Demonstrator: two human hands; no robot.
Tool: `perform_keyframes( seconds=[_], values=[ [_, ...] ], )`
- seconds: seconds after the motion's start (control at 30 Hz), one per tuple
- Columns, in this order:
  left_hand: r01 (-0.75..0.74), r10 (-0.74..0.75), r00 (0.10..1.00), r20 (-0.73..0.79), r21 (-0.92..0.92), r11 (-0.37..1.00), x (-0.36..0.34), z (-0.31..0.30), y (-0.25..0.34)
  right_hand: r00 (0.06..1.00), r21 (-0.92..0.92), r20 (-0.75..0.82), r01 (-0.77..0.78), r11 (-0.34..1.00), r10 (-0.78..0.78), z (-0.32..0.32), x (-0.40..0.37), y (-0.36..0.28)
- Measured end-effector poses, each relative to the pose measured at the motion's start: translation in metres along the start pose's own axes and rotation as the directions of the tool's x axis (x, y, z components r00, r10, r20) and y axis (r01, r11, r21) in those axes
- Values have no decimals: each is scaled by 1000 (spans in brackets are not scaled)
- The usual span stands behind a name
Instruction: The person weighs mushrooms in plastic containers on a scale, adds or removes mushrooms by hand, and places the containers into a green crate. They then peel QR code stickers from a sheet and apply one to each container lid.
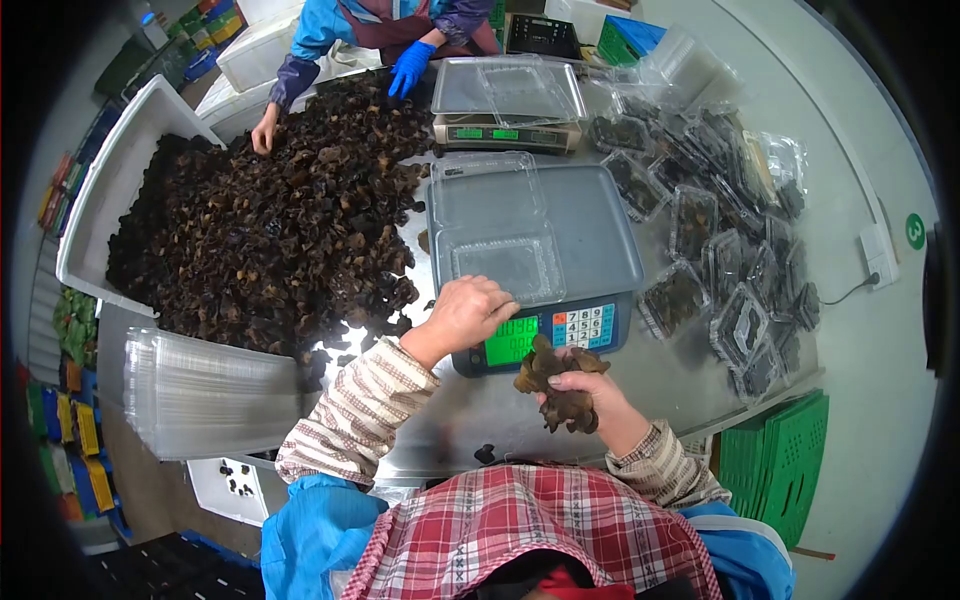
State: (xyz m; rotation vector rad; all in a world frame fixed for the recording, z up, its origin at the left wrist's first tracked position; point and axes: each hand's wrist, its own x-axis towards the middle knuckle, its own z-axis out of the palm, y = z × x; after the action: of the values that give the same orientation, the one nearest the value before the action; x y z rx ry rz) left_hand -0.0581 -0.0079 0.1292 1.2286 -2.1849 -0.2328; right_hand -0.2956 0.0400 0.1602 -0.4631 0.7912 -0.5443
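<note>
My right hand (597, 392) is wrapped round a clump of dark brown fungus (558, 385) in front of the near scale. My left hand (468, 315) is closed at the near edge of an open clear plastic box (500, 265), over the green display. That box lies with its lid unfolded on the grey platform (595, 225) of the scale. I cannot make out whether its fingers grip the box rim. A big heap of dark fungus (280, 220) spreads to the left.
Across the table a co-worker's blue-gloved hand (410, 68) and bare hand (265, 130) touch the heap. A second scale (505, 132) stands behind mine. Filled clear boxes (690, 225) pile up at right; stacked empty boxes (215, 390) lie at left. Green crates (775, 460) stand at lower right.
</note>
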Motion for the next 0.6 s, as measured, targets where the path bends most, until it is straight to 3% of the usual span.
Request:
perform_keyframes(
  seconds=[0.07, 0.27, 0.33, 0.4, 0.47, 0.6],
  values=[
    [22, -25, 999, -30, -107, 994, 1, 4, -4, 1000, -9, -13, 4, 1000, -4, 3, -2, -2],
    [199, -197, 961, -192, -12, 980, 12, 15, 6, 996, -116, -13, 81, 990, -83, 24, 1, -41],
    [173, -163, 966, -201, 32, 984, 9, 13, 10, 987, -205, 28, 160, 966, -158, 32, 11, -68],
    [29, -20, 915, -403, 17, 999, 4, 3, 21, 951, -311, 119, 307, 899, -284, 41, 27, -94],
    [34, -10, 896, -444, 46, 998, -14, -3, 28, 900, -442, 227, 436, 784, -372, 52, 44, -115],
    [257, -206, 778, -593, 1, 966, -58, -7, 25, 874, -374, 327, 468, 801, -358, 74, 59, -136]
  ],
)
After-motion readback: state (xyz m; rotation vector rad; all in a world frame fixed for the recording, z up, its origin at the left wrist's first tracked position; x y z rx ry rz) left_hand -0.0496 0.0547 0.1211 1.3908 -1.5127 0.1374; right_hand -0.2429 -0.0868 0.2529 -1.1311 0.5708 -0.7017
